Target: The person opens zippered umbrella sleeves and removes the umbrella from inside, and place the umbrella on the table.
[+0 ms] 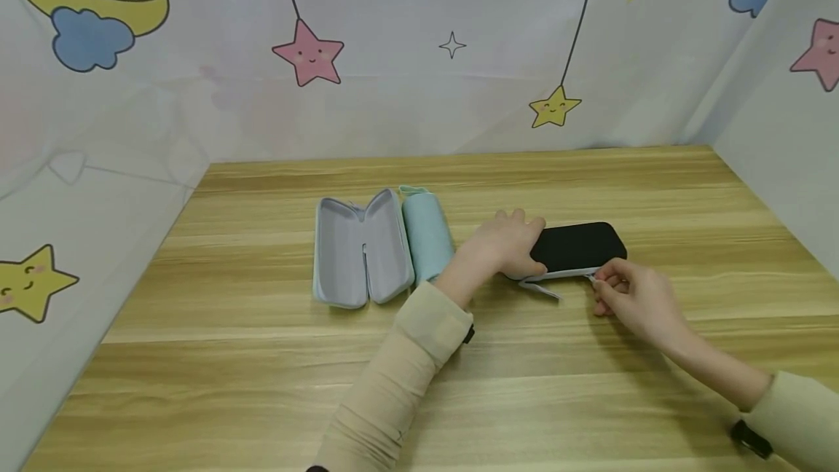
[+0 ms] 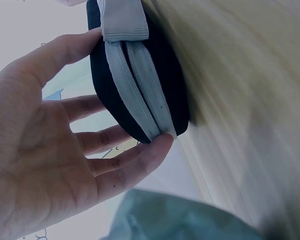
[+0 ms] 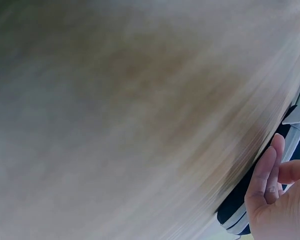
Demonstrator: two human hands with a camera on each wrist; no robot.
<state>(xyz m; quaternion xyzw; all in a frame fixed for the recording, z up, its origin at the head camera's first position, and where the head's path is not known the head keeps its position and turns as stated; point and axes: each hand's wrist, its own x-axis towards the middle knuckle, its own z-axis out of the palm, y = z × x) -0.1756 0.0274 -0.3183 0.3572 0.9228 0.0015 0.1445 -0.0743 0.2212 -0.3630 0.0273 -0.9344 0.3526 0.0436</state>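
A black zip case (image 1: 580,246) with a light grey zipper band lies flat on the right half of the table. My left hand (image 1: 503,242) grips its left end, thumb on the near side and fingers round the far side and end. In the left wrist view, a grey fabric strap (image 2: 124,20) crosses the zipper beside my thumb. My right hand (image 1: 632,297) pinches a small light zipper pull (image 1: 590,277) at the case's near edge. The right wrist view shows those fingers (image 3: 264,172) against the case, the pull itself mostly hidden.
Left of the hands lies an open glasses case (image 1: 341,253) with a pale grey lining. Beside it is a light teal rolled pouch (image 1: 427,235) with a small loop, close to my left wrist. A printed cloth (image 1: 406,115) hangs behind the wooden table (image 1: 229,377).
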